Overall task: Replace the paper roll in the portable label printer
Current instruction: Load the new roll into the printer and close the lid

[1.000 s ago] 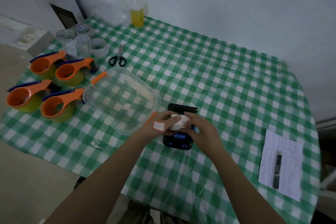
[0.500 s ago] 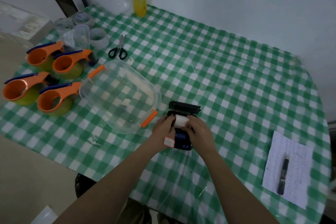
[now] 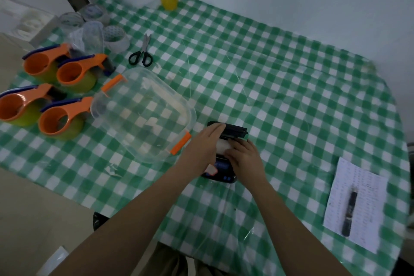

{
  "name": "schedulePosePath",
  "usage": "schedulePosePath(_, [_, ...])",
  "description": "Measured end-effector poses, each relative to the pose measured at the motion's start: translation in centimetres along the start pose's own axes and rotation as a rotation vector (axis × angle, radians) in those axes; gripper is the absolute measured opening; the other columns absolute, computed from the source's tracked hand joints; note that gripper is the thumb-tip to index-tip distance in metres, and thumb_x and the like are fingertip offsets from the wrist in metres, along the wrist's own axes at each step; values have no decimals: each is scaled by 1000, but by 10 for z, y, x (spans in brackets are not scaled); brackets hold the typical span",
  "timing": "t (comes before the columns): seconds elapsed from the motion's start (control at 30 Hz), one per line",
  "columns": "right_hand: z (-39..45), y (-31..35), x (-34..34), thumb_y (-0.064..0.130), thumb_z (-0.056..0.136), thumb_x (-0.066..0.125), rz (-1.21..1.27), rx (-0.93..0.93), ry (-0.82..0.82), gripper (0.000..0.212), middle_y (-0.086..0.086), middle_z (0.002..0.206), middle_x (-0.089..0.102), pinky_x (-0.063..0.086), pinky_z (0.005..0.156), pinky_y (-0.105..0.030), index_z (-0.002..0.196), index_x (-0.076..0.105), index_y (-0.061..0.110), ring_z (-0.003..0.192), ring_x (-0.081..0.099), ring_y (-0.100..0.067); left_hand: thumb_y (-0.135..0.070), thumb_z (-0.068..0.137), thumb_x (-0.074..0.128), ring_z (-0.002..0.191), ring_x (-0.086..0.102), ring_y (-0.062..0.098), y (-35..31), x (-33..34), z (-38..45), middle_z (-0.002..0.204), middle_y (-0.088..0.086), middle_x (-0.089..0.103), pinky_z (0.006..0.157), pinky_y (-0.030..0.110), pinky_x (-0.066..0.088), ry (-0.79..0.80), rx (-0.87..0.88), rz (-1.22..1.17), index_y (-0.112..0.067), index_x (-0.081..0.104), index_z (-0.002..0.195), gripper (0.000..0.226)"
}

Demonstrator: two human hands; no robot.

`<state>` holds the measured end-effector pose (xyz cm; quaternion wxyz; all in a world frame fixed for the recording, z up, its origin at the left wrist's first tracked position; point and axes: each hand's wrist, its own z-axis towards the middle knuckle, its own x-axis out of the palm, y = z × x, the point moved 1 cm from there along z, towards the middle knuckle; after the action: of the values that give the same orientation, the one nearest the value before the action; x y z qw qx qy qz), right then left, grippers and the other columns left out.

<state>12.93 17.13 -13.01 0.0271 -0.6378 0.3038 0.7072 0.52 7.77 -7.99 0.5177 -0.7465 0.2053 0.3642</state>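
The black portable label printer lies on the green checked tablecloth near the table's front, its lid flipped open at the far end. A white paper roll sits in the open bay between my hands. My left hand lies flat along the printer's left side, fingertips reaching the lid, with a small red-edged label stuck near the thumb. My right hand covers the printer's right side, its fingers curled on the roll.
A clear plastic box with orange clips stands just left of the printer. Several orange tape dispensers sit at the far left, scissors and tape rolls behind. A printed sheet with a black pen lies at the right.
The roll went down from my fingers into the printer's open bay. My left hand slid forward along the printer until its fingertips reached the lid.
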Motion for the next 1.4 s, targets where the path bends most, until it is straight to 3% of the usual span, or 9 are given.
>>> schedulePosePath(0.13, [-5, 4, 1, 5, 68, 73, -47, -1, -73, 10, -13, 93, 71, 54, 76, -38, 76, 73, 11, 87, 65, -33, -2, 80, 60, 143, 14, 25, -2, -8, 19, 155, 11, 17, 116, 29, 12, 31, 24, 178, -4, 13, 142, 78])
schedulePosePath(0.27, [-14, 5, 4, 12, 73, 73, -88, 35, -155, 5, -4, 79, 66, 43, 64, -29, 76, 70, 15, 73, 57, -24, 1, 72, 65, 131, 33, 29, -1, -14, 21, 144, 15, 38, 110, 35, 29, 38, -1, 122, -3, 34, 134, 69])
schedulePosePath(0.43, [-18, 4, 7, 21, 81, 56, -149, -28, -260, 15, 0, 74, 66, 30, 64, -27, 74, 69, 17, 73, 51, -20, 0, 50, 77, 118, 43, 30, 7, -11, 12, 131, 12, 49, 94, 42, 44, 92, -4, 120, -4, 49, 122, 77])
schedulePosePath(0.67, [-23, 5, 9, 22, 82, 57, -130, -34, -298, 14, -2, 78, 64, 37, 65, -30, 76, 68, 15, 74, 52, -22, 0, 78, 59, 105, 52, 34, 17, 6, -4, 115, 16, 59, 87, 44, 48, -52, 24, 119, -3, 60, 107, 30])
schedulePosePath(0.77, [-24, 6, 9, 21, 83, 57, -110, -21, -300, 16, -5, 82, 62, 40, 67, -30, 75, 68, 14, 75, 54, -23, -5, 86, 49, 106, 50, 31, 18, 9, -7, 115, 14, 58, 88, 44, 47, -71, 4, 94, -4, 61, 106, 23])
schedulePosePath(0.9, [-23, 8, 7, 21, 83, 55, -76, -17, -299, 17, -7, 87, 65, 39, 73, -28, 75, 68, 12, 81, 55, -23, -1, 80, 57, 108, 50, 30, 25, 13, -10, 116, 14, 58, 90, 42, 47, -6, 1, 64, -3, 62, 105, 26])
schedulePosePath(1.03, [-23, 10, 5, 20, 82, 53, -41, -26, -301, 18, -8, 88, 68, 37, 77, -26, 77, 68, 9, 87, 50, -17, 0, 83, 51, 108, 52, 31, 29, 17, -16, 117, 15, 59, 93, 42, 46, -18, -20, 1, -2, 61, 107, 26])
schedulePosePath(1.23, [-20, 11, 5, 22, 87, 46, -6, 46, -173, 23, -3, 88, 67, 40, 79, -26, 84, 67, 11, 81, 61, -22, -18, 79, 66, 117, 45, 28, 30, 19, -18, 129, 10, 52, 99, 38, 41, 70, -11, 44, -7, 53, 121, 45])
schedulePosePath(1.4, [-16, 14, 2, 21, 86, 41, 63, 115, -145, 27, -5, 84, 66, 38, 78, -27, 82, 65, 10, 79, 59, -24, -22, 76, 69, 115, 44, 26, 32, 15, -15, 127, 7, 52, 95, 33, 38, 121, -17, 72, -9, 53, 119, 48])
